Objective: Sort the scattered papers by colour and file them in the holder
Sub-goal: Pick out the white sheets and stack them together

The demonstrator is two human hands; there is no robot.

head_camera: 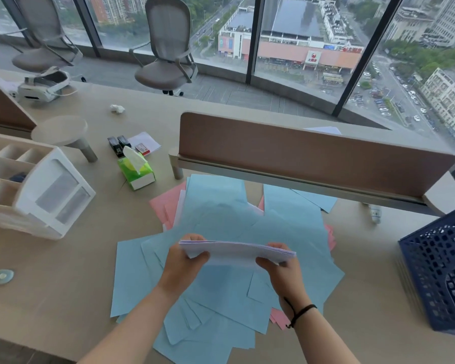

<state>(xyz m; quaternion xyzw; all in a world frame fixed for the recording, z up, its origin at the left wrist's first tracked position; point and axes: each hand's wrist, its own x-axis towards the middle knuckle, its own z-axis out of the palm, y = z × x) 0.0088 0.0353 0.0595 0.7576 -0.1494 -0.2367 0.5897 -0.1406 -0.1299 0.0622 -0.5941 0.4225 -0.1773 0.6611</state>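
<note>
I hold a stack of white papers (pixel 237 252) level above the desk. My left hand (pixel 183 261) grips its left end and my right hand (pixel 281 269) grips its right end, thumbs on top. Below them many blue papers (pixel 221 214) lie scattered and overlapping on the desk. Pink papers (pixel 166 203) stick out from under the blue ones at the upper left, and another pink sheet (pixel 279 316) shows near my right wrist. The dark blue mesh holder (pixel 436 269) stands at the right edge of the desk.
A brown divider panel (pixel 313 151) runs across behind the papers. A green tissue box (pixel 135 169) and staplers (pixel 117 145) sit at the upper left, next to a white desk organiser (pixel 37 190). A small bottle (pixel 375 213) lies under the divider.
</note>
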